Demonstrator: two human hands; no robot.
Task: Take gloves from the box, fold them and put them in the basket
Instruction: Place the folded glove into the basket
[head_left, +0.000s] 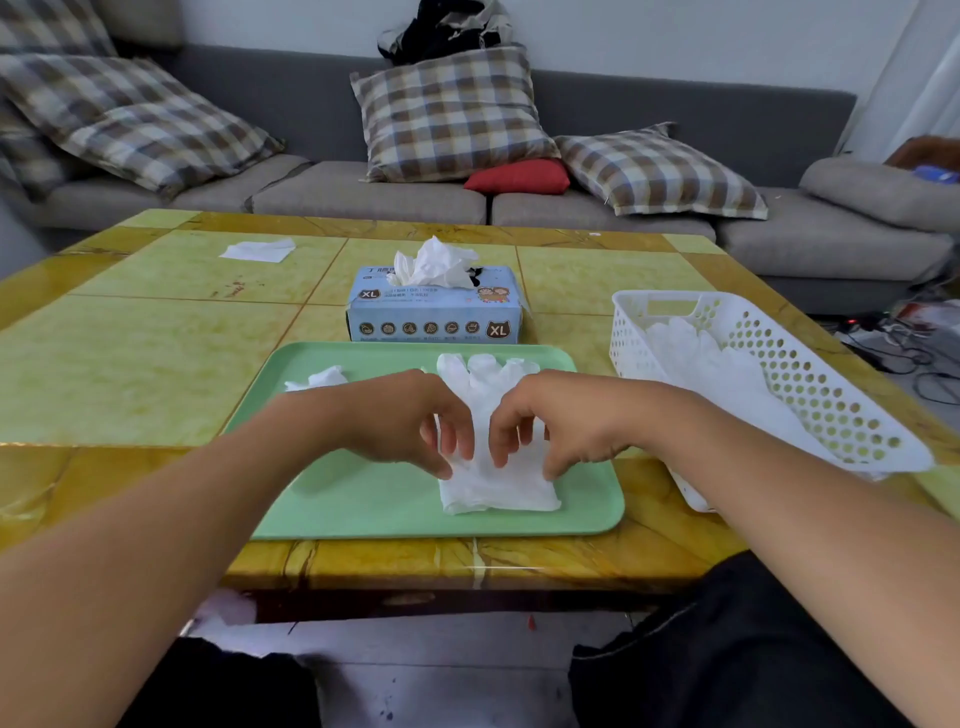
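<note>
1. Head cam view, looking down at my two bare forearms reaching over a glossy yellow-green table (156, 364) with a tiled marble-ish pattern and darker gold edging.
2. My left hand (410, 421) and right hand (550, 421) are both on the white glove (493, 478) lying on the mint green tray (363, 499). Fingers of both hands are curled down, pinching the thin material near its middle. The glove's fingers point away from me, the cuff end sits nearest me.
3. A small crumpled white bit (319, 378) sits at the far left of the tray, apart from the glove.
4. Just behind the tray is the blue glove box (434, 312), marked XL, with a white glove bunched up out of the top slot.
5. Right of the tray is the white basket (810, 374) with round holes in its walls. It hangs a little past the table edge, and there are white gloves piled inside.
6. A flat white piece (258, 250) lies on the far left of the table, well apart from everything.
7. Room stuff: grey sofa (597, 208) along the wall with plaid cushions (447, 114), one red cushion (517, 176) and some dark clothes on the backrest. Cables on the floor off to the right. My dark trousers show at the bottom.
</note>
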